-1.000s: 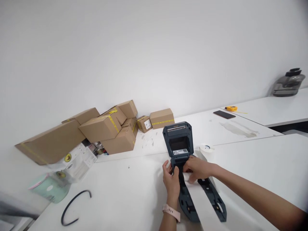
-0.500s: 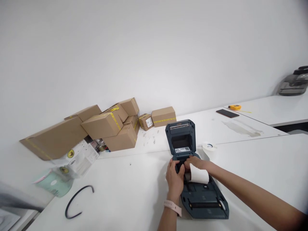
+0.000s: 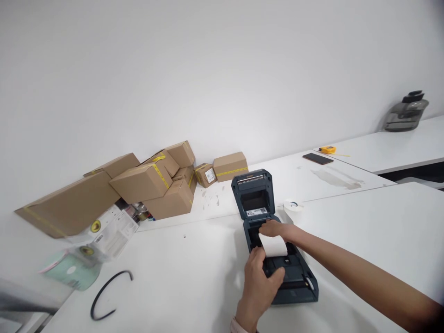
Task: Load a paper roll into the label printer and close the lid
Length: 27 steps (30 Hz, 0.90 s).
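Left fingers (image 3: 256, 255) spread, empty, right fingers (image 3: 268, 227) partly hidden, hold unclear, curled paper (image 3: 275, 246), angular plastic printer (image 3: 290, 273)

White tables (image 3: 194, 277) are stacked with cardboard boxes (image 3: 140, 185) at centre left; a curved black strip (image 3: 100, 291) is seen lower left, an open printer (image 3: 293, 273) is placed lower right of centre, and a phone (image 3: 317, 158) is laid farther right.

The far side is filled by a plain white wall (image 3: 222, 83), softly lit. White tables (image 3: 180, 268) are set along it; at right, a dark gap (image 3: 419, 172) is seen between them.
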Motion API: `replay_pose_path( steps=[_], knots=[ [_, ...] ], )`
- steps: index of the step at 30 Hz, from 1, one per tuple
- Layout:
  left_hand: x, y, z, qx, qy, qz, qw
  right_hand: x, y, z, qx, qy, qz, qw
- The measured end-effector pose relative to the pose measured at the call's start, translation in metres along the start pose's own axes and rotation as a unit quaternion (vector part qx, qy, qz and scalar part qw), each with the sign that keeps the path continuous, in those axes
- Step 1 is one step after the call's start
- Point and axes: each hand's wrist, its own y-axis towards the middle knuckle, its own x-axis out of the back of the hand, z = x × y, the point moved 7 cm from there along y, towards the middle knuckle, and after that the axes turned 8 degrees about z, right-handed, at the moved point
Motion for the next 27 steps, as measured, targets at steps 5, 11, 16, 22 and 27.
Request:
replay_pose_path(
  steps=[5,11,16,22,27],
  knots=[
    [-0.01,-0.003,0.006,-0.046,0.041,-0.015,0.998,0.008,-0.02,0.018,0.017,-0.062,0.038,0.997],
    [-0.021,-0.021,0.013,-0.071,0.076,-0.01,0.994,0.019,-0.028,0.027,0.033,-0.05,0.01,0.998],
    [-0.038,-0.043,0.033,-0.076,0.056,-0.052,0.994,0.046,-0.057,0.034,0.053,-0.013,-0.053,0.997],
    [-0.052,-0.063,0.043,-0.056,0.037,-0.155,0.986,0.146,-0.125,0.023,0.073,0.104,-0.386,0.914],
    [-0.052,-0.068,0.036,-0.08,0.058,-0.173,0.98,0.191,-0.123,-0.021,0.037,0.23,-0.54,0.809]
  ],
)
